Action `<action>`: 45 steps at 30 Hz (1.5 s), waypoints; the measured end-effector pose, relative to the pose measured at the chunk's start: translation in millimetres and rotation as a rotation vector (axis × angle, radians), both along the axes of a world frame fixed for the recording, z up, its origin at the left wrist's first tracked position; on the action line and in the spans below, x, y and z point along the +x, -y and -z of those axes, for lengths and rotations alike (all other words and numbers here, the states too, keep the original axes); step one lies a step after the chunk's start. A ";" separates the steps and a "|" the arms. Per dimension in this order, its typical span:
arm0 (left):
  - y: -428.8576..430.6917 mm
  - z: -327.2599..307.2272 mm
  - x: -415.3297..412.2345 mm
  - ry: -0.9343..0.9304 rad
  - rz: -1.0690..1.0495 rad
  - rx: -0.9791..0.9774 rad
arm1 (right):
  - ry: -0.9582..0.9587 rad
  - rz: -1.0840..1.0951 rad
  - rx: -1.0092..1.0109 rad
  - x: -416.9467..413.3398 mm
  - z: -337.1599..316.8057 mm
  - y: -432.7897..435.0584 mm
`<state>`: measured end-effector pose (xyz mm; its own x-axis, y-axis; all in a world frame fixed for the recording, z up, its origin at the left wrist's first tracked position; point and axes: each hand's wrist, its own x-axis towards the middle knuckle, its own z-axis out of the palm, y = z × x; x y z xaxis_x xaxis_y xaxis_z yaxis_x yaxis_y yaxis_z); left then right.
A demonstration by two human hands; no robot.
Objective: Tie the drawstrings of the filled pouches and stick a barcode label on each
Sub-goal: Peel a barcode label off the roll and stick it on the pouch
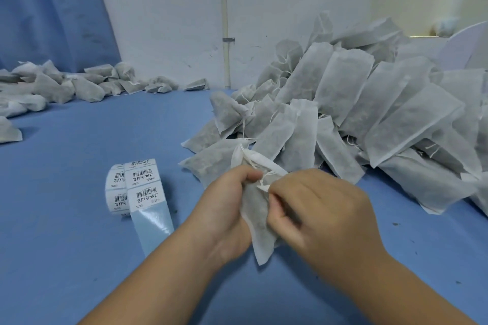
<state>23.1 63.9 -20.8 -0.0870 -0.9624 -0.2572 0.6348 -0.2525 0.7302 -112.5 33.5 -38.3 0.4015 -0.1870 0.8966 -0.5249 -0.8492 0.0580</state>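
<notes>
Just right of the label roll [132, 187], a pouch [257, 221] is gripped upright by the curled left hand [227, 208], neck uppermost, while its drawstring [264, 178] is pinched by the right hand [317, 208].

What I see from my station is only two hands and two forearms of a person. The left hand [227, 208] and the right hand [324, 208] are bare, with rather short, full fingers and rounded knuckles. The left forearm [148, 280] and the right forearm [390, 285] are also uncovered, smooth, as far as the bottom edge of my view
</notes>
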 end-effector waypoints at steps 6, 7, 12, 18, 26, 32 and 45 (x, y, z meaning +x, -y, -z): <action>-2.4 -0.6 2.0 -0.012 -0.009 -0.007 | -0.143 -0.102 0.048 -1.8 1.8 3.8; -2.5 -0.5 2.7 -0.014 -0.006 -0.010 | -0.169 -0.110 0.072 -2.6 1.4 4.0; -6.4 -4.0 9.7 0.066 0.078 -0.054 | -0.169 -0.217 0.309 -9.0 -2.9 2.7; -6.7 -1.3 11.1 0.124 0.057 -0.271 | 0.329 -0.184 0.980 -13.7 -9.3 4.5; -10.7 6.0 9.7 0.431 0.092 -0.298 | 0.431 -0.429 1.493 -19.3 -7.2 10.7; -9.4 11.6 11.5 0.549 0.111 -0.217 | 0.490 -0.410 1.576 -20.0 -5.2 13.0; -8.2 14.0 9.7 0.666 0.054 -0.195 | 0.370 -0.240 1.353 -16.5 -5.9 13.7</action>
<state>32.8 72.1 -34.9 -0.0197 -0.9953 -0.0949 0.0262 -0.0954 0.9951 -129.0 19.8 -32.4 0.3316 -0.9325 0.1431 -0.1682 -0.2077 -0.9636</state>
